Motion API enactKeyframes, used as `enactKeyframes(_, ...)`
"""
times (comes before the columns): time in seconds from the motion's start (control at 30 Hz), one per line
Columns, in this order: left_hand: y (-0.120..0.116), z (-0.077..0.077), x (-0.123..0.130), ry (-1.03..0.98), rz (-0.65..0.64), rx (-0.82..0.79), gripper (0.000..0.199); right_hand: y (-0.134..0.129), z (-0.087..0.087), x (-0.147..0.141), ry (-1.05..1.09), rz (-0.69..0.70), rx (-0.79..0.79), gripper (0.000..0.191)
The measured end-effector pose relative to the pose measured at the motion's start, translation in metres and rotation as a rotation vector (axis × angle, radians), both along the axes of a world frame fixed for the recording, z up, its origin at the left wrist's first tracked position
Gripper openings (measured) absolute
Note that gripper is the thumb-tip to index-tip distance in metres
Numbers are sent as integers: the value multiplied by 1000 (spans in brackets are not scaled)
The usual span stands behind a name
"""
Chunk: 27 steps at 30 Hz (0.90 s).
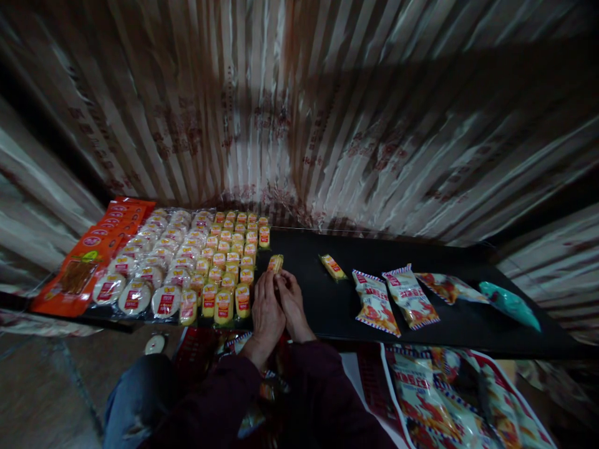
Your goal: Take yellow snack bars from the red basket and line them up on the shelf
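Landmark: black shelf (304,249). Near the shelf's middle, the near end of 1 yellow wrapped cake (276,263) is met by the left hand (268,307) and the right hand (292,307). The fingers of each hand are held together; the fingertips are hidden, so whether the cake is clamped cannot be told. On the shelf's left half, 1 orange pouch (116,224), round white cakes (135,298) and small yellow cakes (223,304) are laid out. Right of the shelf's middle, 1 loose yellow packet (332,267) is set down; toward its right end, 3 printed snack bags (377,304) and 1 turquoise bag (510,305) are spread. Below its front edge, more bags (414,383) are contained in a white-rimmed carrier (391,390).
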<state>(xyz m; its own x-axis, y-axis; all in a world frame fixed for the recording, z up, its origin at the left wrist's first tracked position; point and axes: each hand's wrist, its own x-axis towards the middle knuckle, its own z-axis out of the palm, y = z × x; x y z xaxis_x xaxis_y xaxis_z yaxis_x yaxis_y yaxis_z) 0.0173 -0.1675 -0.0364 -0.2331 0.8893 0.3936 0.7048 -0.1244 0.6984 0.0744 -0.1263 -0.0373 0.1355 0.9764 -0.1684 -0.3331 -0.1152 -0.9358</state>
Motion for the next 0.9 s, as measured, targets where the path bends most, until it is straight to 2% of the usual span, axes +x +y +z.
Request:
enactKeyframes(0.13,19,-2,-1,14,-2,5,51,23,-6,-2,-51,5,43,35)
enactKeyframes(0.43,50,-4,2,-34,13,-42,50,67,-18,-2,-132,20,35,34)
enactKeyframes(0.6,63,-6,-1,-90,17,-68,50,85,-27,-5,-160,23,74,34)
enactKeyframes(0.73,70,-8,0,-219,-6,-112,49,98,-33,-7,-195,12,69,35)
enactKeyframes(0.9,76,-10,2,-278,6,-106,50,105,-33,-7,-220,32,119,35)
